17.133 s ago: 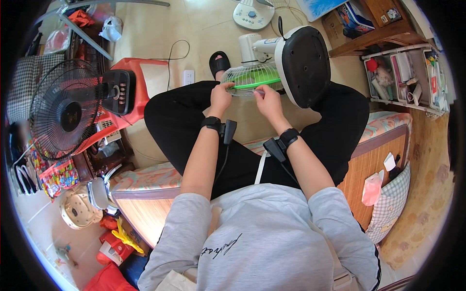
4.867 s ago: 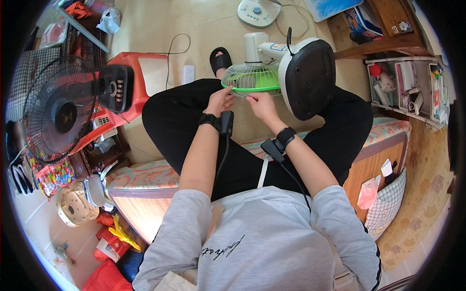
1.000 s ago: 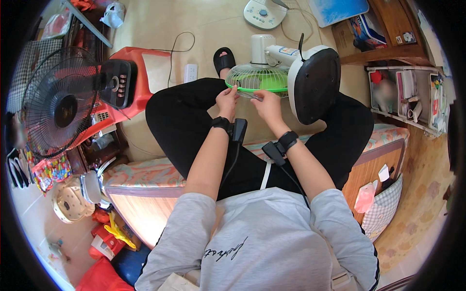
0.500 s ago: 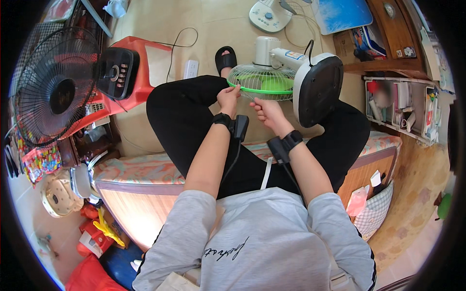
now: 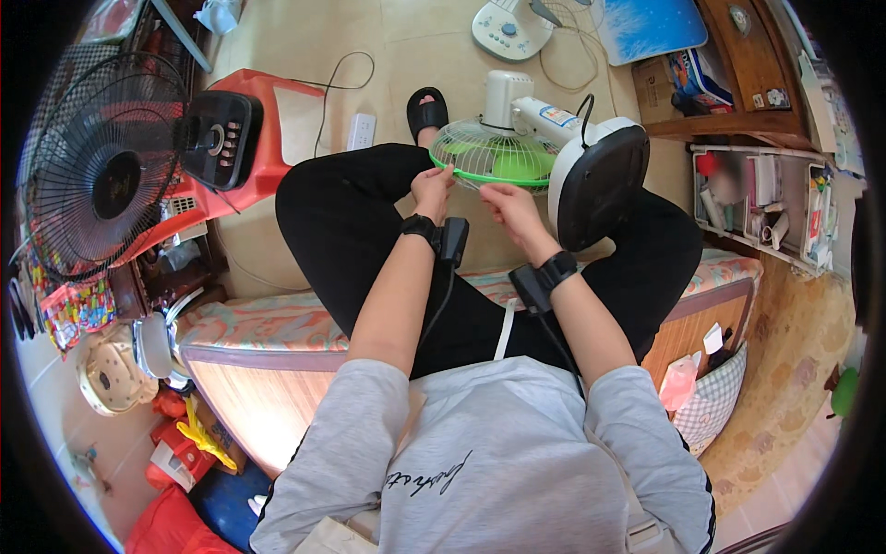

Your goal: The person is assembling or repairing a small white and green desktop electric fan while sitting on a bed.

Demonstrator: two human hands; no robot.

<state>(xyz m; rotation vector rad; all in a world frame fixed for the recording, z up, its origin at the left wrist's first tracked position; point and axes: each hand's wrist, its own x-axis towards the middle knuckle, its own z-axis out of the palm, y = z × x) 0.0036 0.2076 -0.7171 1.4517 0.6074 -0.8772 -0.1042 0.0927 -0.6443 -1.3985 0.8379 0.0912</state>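
Observation:
A small white electric fan (image 5: pixel 559 118) lies tipped over between my knees, its wire guard (image 5: pixel 461 138) facing down toward the floor. Green blades (image 5: pixel 519 161) show through the wires, and a bright green rim runs round the guard. My left hand (image 5: pixel 431 194) pinches that rim at its near left side. Close beside it, my right hand (image 5: pixel 513 210) is closed at the rim's near edge. Something thin and pale stretches from its fingertips, too fine to name. The fan's base (image 5: pixel 602 185) stands on edge at the right, black underside toward me.
A larger black fan (image 5: pixel 115 185) with a red stand is at the left. A white power strip (image 5: pixel 362 131) and a white fan base (image 5: pixel 509 30) with dial lie on the floor ahead. At the right stand a wooden cabinet (image 5: pixel 738 55) and a white rack (image 5: pixel 757 198).
My right hand has shifted slightly left and up, closer to the green rim. The fan has tilted a little, its base edging left. My left hand keeps its hold.

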